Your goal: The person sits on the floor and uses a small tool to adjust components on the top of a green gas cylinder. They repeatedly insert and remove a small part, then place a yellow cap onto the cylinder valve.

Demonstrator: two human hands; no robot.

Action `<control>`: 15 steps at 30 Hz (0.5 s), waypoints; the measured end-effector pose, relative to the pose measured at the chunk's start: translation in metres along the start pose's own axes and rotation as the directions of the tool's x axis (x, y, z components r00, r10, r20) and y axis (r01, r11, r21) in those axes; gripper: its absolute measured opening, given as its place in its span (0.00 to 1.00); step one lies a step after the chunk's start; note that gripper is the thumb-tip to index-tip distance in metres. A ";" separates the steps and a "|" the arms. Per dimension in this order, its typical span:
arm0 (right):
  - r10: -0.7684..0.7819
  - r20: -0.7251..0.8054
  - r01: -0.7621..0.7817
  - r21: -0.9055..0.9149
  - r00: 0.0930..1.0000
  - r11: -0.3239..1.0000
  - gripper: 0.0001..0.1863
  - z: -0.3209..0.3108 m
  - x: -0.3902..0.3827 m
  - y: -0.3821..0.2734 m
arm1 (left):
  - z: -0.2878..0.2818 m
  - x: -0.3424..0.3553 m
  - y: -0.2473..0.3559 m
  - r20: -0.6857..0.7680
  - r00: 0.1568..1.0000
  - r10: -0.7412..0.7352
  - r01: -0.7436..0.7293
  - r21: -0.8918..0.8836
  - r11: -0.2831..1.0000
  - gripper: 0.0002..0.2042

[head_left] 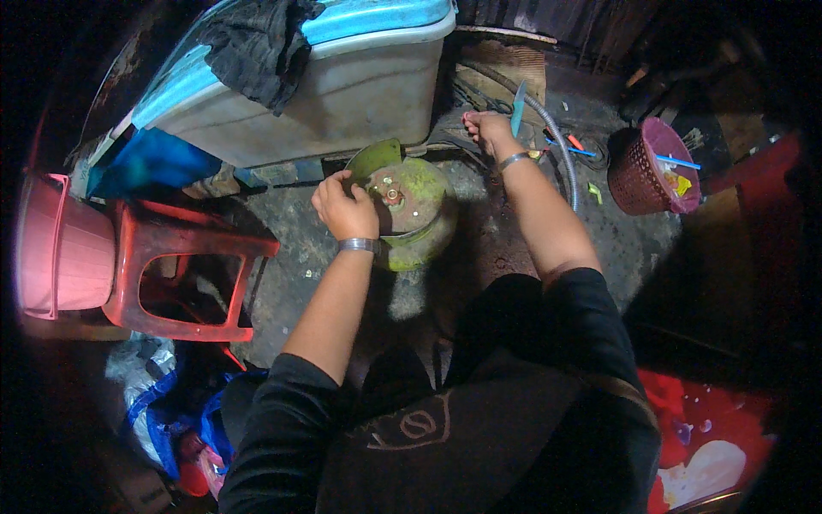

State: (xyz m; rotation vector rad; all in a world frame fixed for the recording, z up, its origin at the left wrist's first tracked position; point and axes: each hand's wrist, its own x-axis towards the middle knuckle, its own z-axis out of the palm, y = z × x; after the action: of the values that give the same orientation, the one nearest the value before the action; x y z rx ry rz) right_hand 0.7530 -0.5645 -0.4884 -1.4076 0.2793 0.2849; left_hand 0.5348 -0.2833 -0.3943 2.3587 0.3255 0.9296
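A worn green gas cylinder (424, 197) stands on the floor with a rusty valve (394, 195) in its top. My left hand (347, 210) is at the left of its raised collar (372, 154), fingers curled over the rim. My right hand (488, 133) is closed above and right of the cylinder, a small reddish bit at its fingertips; what it holds is unclear. A turquoise blade (518, 107) shows just beside that hand; I cannot tell whether it is held. A grey corrugated hose (561, 150) curves past on the right.
A large lidded bin (317, 107) with a dark cloth (257, 47) stands behind. Left are a red stool (244, 291), pink bucket (64, 248) and blue-trimmed bags (163, 403). Right are small tools (575, 144), a perforated basket (634, 180) and a red mat (668, 394).
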 end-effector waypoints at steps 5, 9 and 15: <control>-0.662 0.008 0.444 -0.748 0.749 0.493 0.07 -0.012 0.034 0.014 | -0.001 0.000 0.001 0.006 1.000 0.001 -0.001 -0.004 1.000 0.12; -0.589 -0.287 0.160 -0.791 0.756 0.591 0.09 -0.023 -0.003 -0.008 | 0.000 -0.001 0.000 -0.008 1.000 -0.002 0.001 -0.016 1.000 0.12; -0.630 0.104 0.260 -0.952 0.770 0.160 0.11 -0.009 -0.039 -0.017 | 0.003 -0.001 -0.002 -0.005 1.000 -0.008 0.008 -0.003 1.000 0.12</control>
State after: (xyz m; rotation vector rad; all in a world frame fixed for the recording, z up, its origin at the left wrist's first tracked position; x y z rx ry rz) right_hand 0.7230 -0.5771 -0.4597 -2.6943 -0.1459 -0.4337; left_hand 0.5362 -0.2833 -0.3985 2.3515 0.3351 0.9313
